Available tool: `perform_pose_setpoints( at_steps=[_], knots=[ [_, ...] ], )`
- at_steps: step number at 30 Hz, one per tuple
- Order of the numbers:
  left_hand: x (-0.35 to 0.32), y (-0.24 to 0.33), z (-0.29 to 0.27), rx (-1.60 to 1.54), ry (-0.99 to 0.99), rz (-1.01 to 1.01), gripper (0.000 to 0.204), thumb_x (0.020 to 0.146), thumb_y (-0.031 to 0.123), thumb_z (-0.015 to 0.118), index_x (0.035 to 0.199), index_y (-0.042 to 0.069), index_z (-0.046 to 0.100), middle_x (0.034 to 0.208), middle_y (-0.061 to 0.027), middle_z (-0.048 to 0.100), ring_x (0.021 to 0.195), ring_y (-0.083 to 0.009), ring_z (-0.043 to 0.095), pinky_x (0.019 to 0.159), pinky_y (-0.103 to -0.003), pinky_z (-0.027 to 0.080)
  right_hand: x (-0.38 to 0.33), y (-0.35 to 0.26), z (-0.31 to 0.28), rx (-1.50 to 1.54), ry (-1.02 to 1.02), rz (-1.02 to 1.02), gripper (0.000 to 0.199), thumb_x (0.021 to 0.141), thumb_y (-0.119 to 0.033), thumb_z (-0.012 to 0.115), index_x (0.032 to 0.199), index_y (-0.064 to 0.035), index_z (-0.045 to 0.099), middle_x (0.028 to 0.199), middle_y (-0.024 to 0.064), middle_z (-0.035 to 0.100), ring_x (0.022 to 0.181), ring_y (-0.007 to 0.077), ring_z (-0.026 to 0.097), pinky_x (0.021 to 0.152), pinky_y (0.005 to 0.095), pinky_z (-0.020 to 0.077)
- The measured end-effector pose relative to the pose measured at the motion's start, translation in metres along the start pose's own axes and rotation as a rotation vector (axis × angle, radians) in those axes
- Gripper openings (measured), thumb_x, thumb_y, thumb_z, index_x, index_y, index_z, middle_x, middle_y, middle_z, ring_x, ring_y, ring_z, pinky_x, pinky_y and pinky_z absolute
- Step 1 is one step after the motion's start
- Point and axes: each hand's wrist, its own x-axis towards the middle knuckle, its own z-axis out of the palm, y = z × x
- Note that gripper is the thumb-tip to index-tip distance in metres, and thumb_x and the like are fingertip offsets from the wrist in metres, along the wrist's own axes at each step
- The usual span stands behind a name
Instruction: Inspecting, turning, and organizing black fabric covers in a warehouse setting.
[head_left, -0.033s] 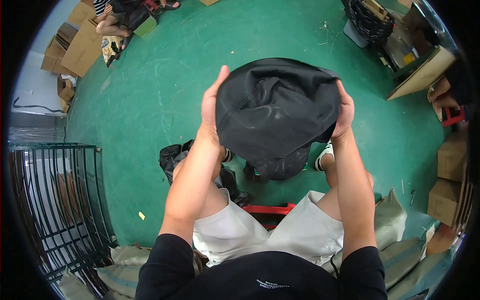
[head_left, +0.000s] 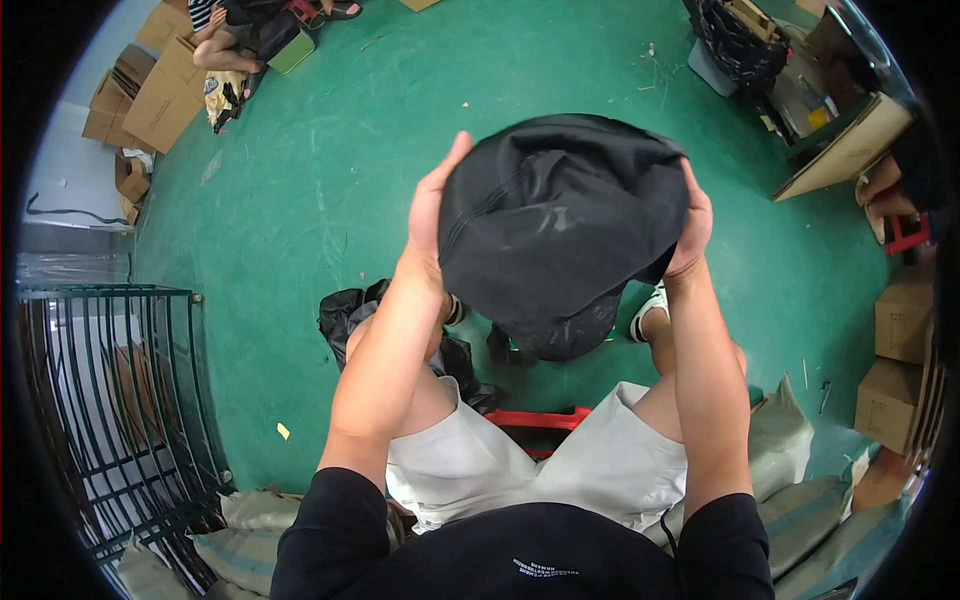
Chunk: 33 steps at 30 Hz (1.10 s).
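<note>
Between my two hands a large black cloth cap is held up, its crown crumpled and creased, with stitched seams on the left. My left hand grips its left edge, thumb pointing up along the side and fingers hidden behind the cloth. On the right edge my right hand holds on, its fingers mostly covered by the cap. Just below, partly hidden by it, is another dark piece with a rounded edge, above the floor between my feet; I cannot tell if it is joined to the cap.
A black plastic bag lies beside my left leg. Under me shows a red stool. A dark metal rack stands left, cartons and woven sacks right. Another person sits at the far left.
The cap and both hands have shifted slightly to the right. My grip on the cap looks the same.
</note>
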Motion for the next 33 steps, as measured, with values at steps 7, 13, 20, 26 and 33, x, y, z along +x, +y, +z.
perform_pose_setpoints(
  at_steps=[7,13,20,26,33],
  knots=[
    [-0.004,-0.011,-0.003,0.01,0.27,-0.177,0.048,0.099,0.034,0.044,0.122,-0.007,0.057,0.118,-0.0219,0.064,0.103,-0.0323,0.066,0.094,-0.045,0.053,0.002,-0.009,0.008,-0.079,0.071,-0.109,0.054,0.102,-0.041,0.035,0.125,0.0029,0.057,0.123,0.0184,0.063,0.109,0.0328,0.063,0.1,0.0463,0.0467],
    [-0.015,-0.002,0.006,0.338,0.183,0.022,0.048,0.081,0.009,0.052,0.123,-0.013,0.052,0.114,-0.0266,0.063,0.103,-0.0359,0.065,0.094,-0.046,0.054,0.0,-0.001,0.028,-0.671,0.262,0.029,0.051,0.082,-0.022,0.067,0.123,0.0074,0.054,0.114,0.0205,0.065,0.102,0.0276,0.065,0.096,0.0413,0.0506],
    [-0.01,0.004,0.005,0.236,0.072,0.092,0.055,0.07,0.001,0.049,0.124,-0.012,0.05,0.115,-0.028,0.062,0.1,-0.0368,0.066,0.091,-0.046,0.054,-0.016,0.01,0.035,-0.421,0.118,-0.107,0.066,0.062,-0.004,0.063,0.125,0.0117,0.05,0.116,0.0223,0.063,0.102,0.0316,0.065,0.095,0.0405,0.0509],
    [-0.007,-0.004,0.012,0.401,0.15,0.119,0.049,0.074,0.003,0.053,0.121,-0.01,0.052,0.115,-0.0236,0.063,0.101,-0.0335,0.065,0.093,-0.042,0.053,-0.023,0.006,0.018,-0.443,0.112,-0.009,0.076,0.059,-0.01,0.064,0.13,0.0121,0.047,0.121,0.025,0.061,0.107,0.036,0.063,0.098,0.0439,0.0494],
    [-0.015,0.031,-0.008,0.541,0.002,0.149,0.04,0.093,0.022,0.06,0.119,-0.008,0.054,0.111,-0.0184,0.065,0.1,-0.0257,0.066,0.092,-0.036,0.052,-0.022,-0.02,0.008,-0.318,-0.129,-0.015,0.057,0.075,-0.015,0.065,0.123,0.0129,0.053,0.114,0.0256,0.064,0.1,0.0347,0.067,0.092,0.043,0.053]
  ],
)
